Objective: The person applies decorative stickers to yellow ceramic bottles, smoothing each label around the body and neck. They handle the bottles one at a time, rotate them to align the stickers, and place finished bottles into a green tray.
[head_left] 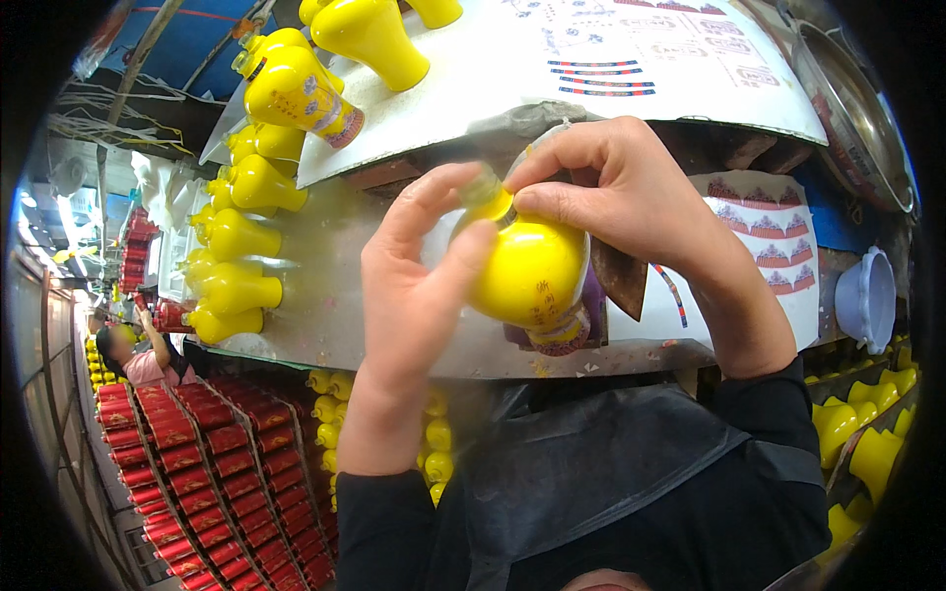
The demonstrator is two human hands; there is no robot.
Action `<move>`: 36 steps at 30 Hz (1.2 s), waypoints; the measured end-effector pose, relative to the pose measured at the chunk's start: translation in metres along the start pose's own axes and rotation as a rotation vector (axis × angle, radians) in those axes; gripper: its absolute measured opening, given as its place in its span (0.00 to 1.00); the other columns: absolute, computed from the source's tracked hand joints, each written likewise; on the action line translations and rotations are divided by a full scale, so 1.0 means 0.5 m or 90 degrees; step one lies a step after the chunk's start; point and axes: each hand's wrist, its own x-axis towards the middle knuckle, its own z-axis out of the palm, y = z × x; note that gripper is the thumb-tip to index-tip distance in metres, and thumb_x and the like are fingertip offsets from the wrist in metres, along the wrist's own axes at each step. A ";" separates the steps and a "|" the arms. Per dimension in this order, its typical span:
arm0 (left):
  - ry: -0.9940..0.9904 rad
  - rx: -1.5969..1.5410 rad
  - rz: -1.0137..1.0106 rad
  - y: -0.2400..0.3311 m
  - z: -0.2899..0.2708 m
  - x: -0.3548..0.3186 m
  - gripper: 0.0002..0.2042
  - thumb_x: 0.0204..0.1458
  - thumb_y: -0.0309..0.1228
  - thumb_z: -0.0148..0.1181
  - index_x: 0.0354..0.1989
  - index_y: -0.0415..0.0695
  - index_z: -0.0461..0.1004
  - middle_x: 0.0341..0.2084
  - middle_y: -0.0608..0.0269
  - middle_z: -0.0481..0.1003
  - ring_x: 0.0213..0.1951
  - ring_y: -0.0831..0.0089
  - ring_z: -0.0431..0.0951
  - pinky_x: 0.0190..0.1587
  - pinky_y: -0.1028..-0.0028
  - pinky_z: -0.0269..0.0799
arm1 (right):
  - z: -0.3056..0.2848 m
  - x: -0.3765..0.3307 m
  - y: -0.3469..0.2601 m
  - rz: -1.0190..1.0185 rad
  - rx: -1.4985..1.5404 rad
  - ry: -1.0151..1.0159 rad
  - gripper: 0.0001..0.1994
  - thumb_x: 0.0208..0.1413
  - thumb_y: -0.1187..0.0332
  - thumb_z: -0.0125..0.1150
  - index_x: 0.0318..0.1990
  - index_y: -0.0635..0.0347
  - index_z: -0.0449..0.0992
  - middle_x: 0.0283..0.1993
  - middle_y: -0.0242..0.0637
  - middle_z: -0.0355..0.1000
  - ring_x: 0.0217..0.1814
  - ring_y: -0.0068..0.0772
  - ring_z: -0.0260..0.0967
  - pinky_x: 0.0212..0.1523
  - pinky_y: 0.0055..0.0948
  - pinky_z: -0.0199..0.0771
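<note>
A wide white worktable [394, 295] is filling the middle of the view, its surface bending with the lens. Below its near edge, rows of red boxes [197, 463] are lying stacked in long lines, running off to the lower left. A white printed sheet [631, 49] is lying across the far part of the table, and a metal bowl [857, 108] is sitting at the upper right rim. A line of yellow bottles [236, 236] is lying along the left part of the table, with more of them [370, 34] resting near the top edge. More yellow bottles [847, 433] are piling up in a crate at the lower right. Far off at the left, another person [133, 355] is working among the red boxes.

Close in, the person's dark sleeves are coming up from the lower edge. The left hand [409, 295] is wrapping around the side of a yellow bottle [532, 271], thumb pressing against its rounded body, holding it up just above the table's near edge. The right hand [621, 192] is reaching over from the right, its thumb and forefinger pinching narrowly at the bottle's neck [493, 197]. Whether something small is sitting between those fingertips, I cannot tell.
</note>
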 end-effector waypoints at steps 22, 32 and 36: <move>-0.008 -0.038 -0.015 -0.010 0.003 0.003 0.20 0.57 0.21 0.63 0.59 0.39 0.77 0.53 0.62 0.79 0.56 0.74 0.74 0.63 0.69 0.66 | 0.021 -0.015 -0.015 -0.127 -0.202 0.120 0.06 0.56 0.69 0.72 0.37 0.62 0.86 0.29 0.36 0.79 0.26 0.22 0.74 0.27 0.21 0.71; -0.001 -0.027 -0.004 -0.011 0.005 0.003 0.19 0.57 0.21 0.63 0.58 0.38 0.77 0.54 0.63 0.79 0.56 0.74 0.74 0.64 0.69 0.66 | 0.023 -0.014 -0.013 -0.132 -0.198 0.129 0.06 0.56 0.69 0.72 0.37 0.63 0.86 0.29 0.38 0.80 0.26 0.23 0.74 0.28 0.22 0.72; -0.002 -0.031 -0.009 -0.010 0.004 0.003 0.19 0.57 0.21 0.63 0.58 0.38 0.77 0.53 0.64 0.79 0.56 0.74 0.74 0.63 0.70 0.66 | 0.023 -0.016 -0.011 -0.128 -0.195 0.125 0.07 0.57 0.69 0.72 0.37 0.64 0.86 0.30 0.38 0.80 0.28 0.24 0.75 0.29 0.22 0.73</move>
